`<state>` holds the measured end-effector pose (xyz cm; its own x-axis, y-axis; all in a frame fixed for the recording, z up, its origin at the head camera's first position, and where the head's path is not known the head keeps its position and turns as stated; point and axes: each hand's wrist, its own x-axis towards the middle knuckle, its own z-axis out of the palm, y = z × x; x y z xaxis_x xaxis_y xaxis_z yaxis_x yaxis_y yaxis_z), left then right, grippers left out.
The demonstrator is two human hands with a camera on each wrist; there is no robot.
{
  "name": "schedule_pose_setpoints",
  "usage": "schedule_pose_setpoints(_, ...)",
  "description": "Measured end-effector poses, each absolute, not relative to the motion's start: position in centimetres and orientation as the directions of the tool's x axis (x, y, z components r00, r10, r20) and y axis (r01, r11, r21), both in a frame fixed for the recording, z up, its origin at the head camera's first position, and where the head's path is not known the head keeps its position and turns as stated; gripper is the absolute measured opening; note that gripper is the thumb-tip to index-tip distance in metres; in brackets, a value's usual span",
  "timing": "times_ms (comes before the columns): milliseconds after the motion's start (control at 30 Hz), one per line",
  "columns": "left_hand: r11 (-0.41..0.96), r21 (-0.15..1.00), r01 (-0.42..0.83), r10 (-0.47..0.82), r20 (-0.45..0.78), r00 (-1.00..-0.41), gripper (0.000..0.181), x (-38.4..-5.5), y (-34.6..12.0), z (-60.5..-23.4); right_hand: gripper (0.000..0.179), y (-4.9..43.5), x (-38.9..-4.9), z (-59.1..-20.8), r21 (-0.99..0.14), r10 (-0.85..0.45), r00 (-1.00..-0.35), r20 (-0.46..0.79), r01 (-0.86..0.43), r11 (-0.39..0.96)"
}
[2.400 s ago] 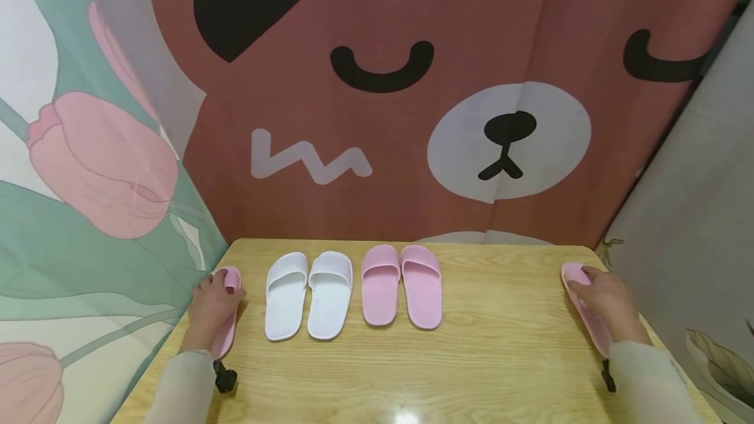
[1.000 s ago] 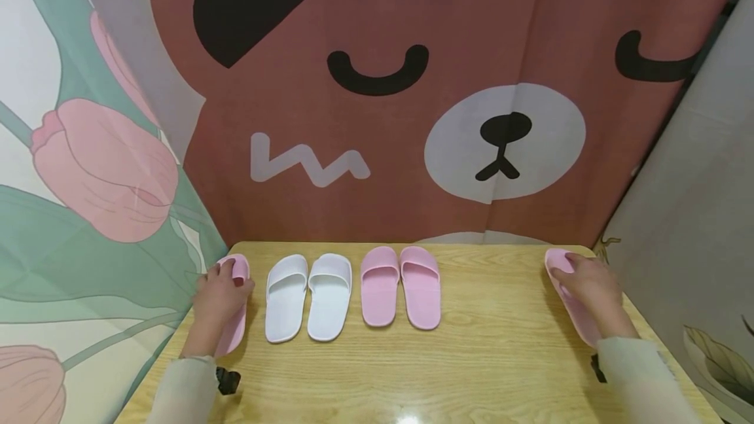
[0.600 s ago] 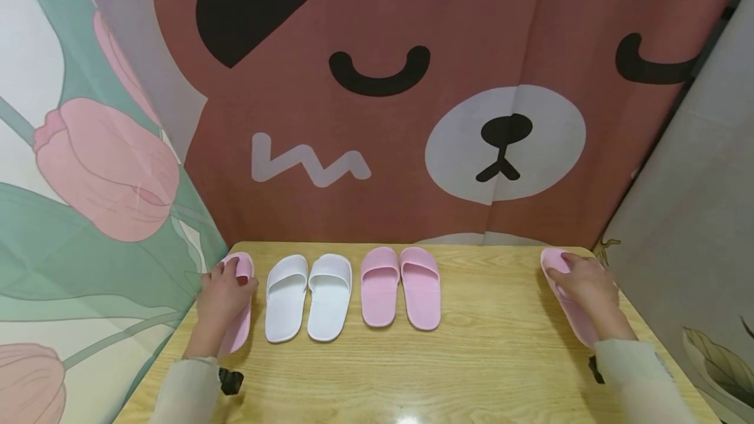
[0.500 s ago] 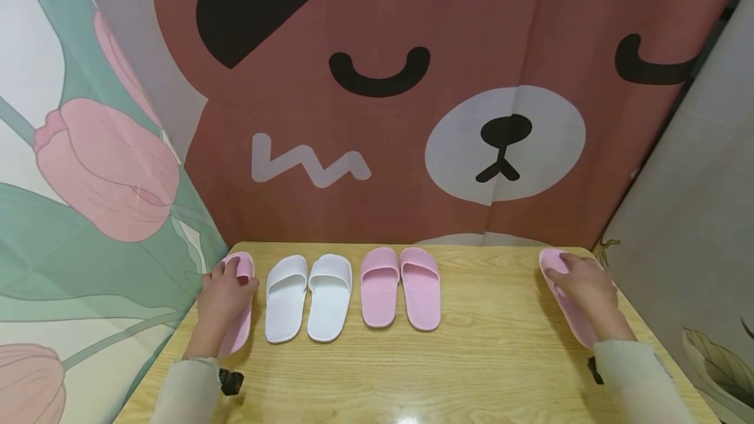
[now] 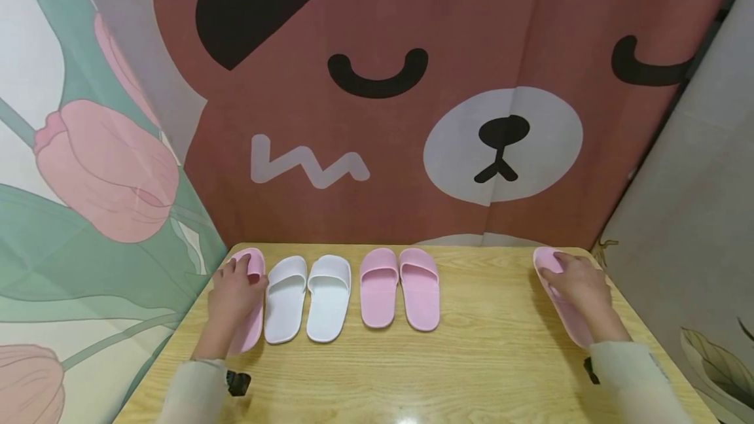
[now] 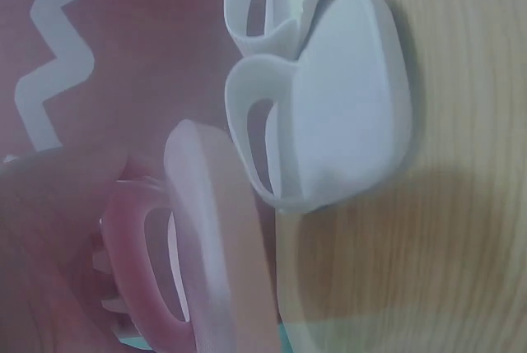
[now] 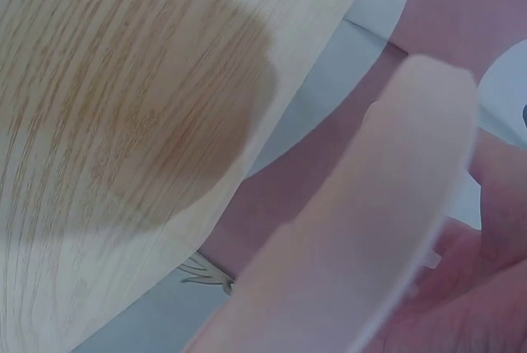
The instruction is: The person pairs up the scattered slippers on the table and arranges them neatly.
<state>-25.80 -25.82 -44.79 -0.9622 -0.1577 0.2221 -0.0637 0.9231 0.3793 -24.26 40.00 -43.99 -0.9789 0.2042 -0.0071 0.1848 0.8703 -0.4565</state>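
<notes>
In the head view my left hand (image 5: 235, 296) grips a pink slipper (image 5: 252, 329) by its strap, just left of the white pair. My right hand (image 5: 580, 286) holds another pink slipper (image 5: 569, 320) near the table's right edge, thumb on its inner side. Both held slippers are raised off the table; the right wrist view shows a shadow beneath the slipper (image 7: 354, 205). Left to right between the hands lie two white slippers (image 5: 285, 309) (image 5: 328, 309) and a pink pair (image 5: 379, 300) (image 5: 421, 300), straps toward the back. My palms hide parts of the held slippers.
The wooden table (image 5: 412, 371) has rounded back corners. A curtain with a bear print (image 5: 377, 201) hangs behind it, a tulip-print curtain (image 5: 106, 169) on the left and a grey one (image 5: 695, 214) on the right. Small black devices (image 5: 238, 383) sit at the wrists.
Both hands have moved inward with their pink slippers: the left one rightward to beside the white pair, the right one a little leftward. The four slippers in the middle have stayed put.
</notes>
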Motion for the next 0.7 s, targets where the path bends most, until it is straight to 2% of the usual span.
schedule_pose_setpoints(233, 0.925, 0.376, -0.059, -0.151, 0.219, -0.964, 0.073, -25.9, -24.7, -44.5, 0.082, 39.9, -24.2, -44.0, -0.458, 0.184, -0.983, 0.01, 0.159, 0.875)
schedule_pose_setpoints(700, 0.916, 0.398, -0.056, -0.142, 0.189, -0.972, 0.075, -25.9, -23.3, -44.4, 0.083, 39.3, -24.6, -44.0, -0.453, 0.201, -0.979, -0.035, 0.195, 0.87)
